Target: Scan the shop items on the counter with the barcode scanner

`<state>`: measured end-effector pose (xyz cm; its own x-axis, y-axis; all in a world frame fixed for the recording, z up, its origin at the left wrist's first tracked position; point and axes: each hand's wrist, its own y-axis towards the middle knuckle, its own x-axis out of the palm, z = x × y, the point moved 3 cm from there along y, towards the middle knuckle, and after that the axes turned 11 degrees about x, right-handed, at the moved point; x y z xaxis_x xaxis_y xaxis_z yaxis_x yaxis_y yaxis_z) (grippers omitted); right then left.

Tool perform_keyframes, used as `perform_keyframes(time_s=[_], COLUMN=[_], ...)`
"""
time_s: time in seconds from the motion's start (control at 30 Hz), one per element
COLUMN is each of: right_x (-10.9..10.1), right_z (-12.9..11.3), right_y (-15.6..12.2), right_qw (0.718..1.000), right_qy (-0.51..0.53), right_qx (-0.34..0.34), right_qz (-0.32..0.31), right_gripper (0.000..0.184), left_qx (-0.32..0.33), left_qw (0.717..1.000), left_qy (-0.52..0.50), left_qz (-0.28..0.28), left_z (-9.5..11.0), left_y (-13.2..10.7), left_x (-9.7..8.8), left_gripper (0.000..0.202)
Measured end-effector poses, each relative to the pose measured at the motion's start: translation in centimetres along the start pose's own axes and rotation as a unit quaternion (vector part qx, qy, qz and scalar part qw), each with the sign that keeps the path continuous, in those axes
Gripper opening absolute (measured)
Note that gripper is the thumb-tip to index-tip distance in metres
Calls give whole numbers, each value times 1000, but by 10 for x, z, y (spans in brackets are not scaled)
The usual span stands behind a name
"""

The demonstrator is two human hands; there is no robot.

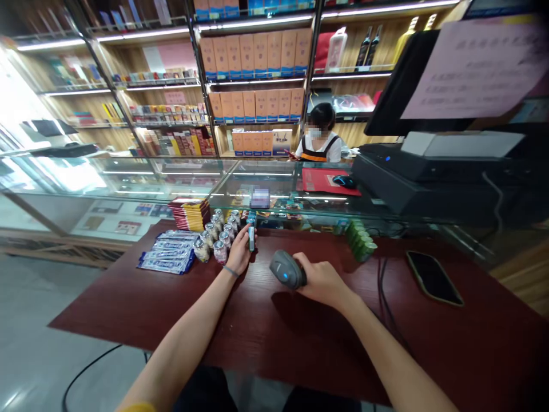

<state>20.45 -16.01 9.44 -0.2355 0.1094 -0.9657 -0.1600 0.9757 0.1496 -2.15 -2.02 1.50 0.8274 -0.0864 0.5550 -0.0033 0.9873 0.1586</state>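
My right hand is wrapped round a dark grey barcode scanner, held above the table with a blue light showing. My left hand grips a slim blue-and-white pack near the table's back edge. Just left of that hand stand rows of small lidded jars, some with pale and some with pinkish contents. Farther left lie several long blue-and-white packets, with a pile of red-and-yellow packs behind them.
On the dark red table are a row of green round containers, a phone and a black cable. Behind runs a glass display counter with a mouse and a monitor. A person sits beyond it.
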Motion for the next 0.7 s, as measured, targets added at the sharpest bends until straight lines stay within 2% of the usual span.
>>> perform_keyframes(time_s=[0.1, 0.33, 0.5, 0.6, 0.7], right_x=[4, 1, 2, 4, 4], right_z=[-4, -9, -2, 4, 8], right_y=[0, 1, 2, 3, 4], right_qw=[1000, 997, 999, 999, 999], right_qy=[11, -36, -7, -3, -10], right_qx=[-14, -8, -3, 5, 19], right_qz=[-23, -74, -49, -39, -35], right_gripper=[51, 34, 40, 40, 41], left_qx=[1, 18, 27, 86, 179], left_qw=[1000, 999, 999, 988, 950], left_qy=[0, 20, 30, 124, 257], left_qz=[-2, -34, 13, 8, 17], left_z=[0, -1, -1, 3, 8], left_y=[0, 4, -1, -6, -8], left_x=[-1, 1, 2, 3, 1], left_gripper=[50, 48, 64, 52, 42])
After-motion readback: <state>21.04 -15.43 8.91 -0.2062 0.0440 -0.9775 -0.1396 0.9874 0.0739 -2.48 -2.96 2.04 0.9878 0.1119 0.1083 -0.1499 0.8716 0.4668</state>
